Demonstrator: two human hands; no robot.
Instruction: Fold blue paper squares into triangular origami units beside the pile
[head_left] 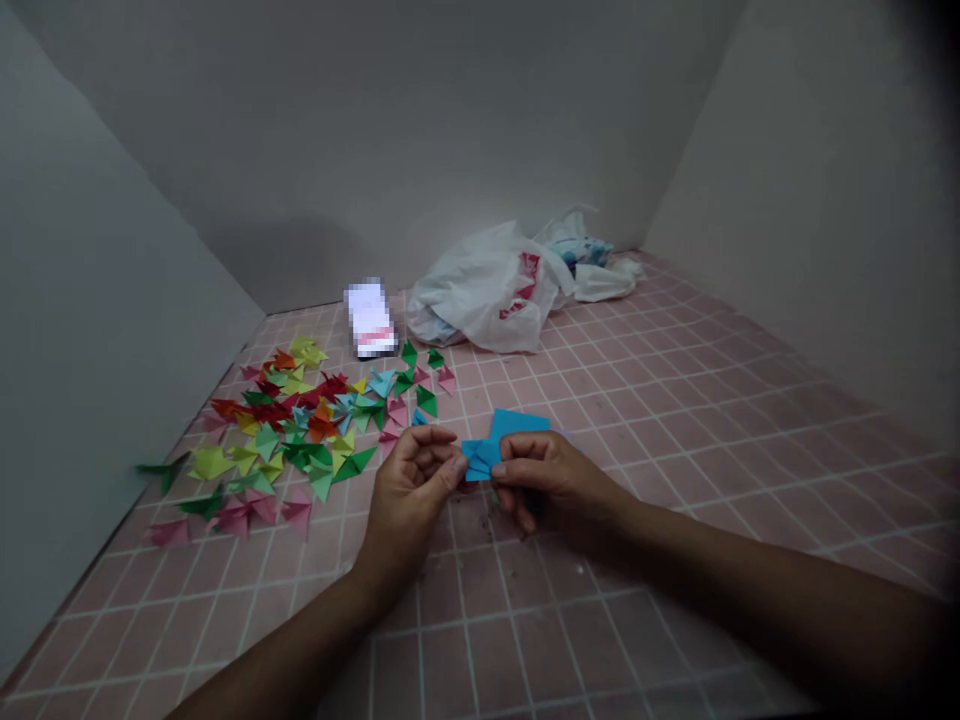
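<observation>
At the far left, a scatter of small folded paper triangles in yellow, green, red, pink and pale blue is spread over the pink tiled floor, close to the grey wall. Behind the scatter, a small white box with a blurred face is seen lying flat. The left hand is held just right of the triangles, its fingers curled and its thumb and forefinger pinched on the left edge of a blue paper piece. The paper is held between both hands, low over the floor. Its right edge is pinched by the right hand, whose remaining fingers are tucked under. Farther back and to the right, a crumpled white plastic bag is seen against the wall, well apart from the hands.
</observation>
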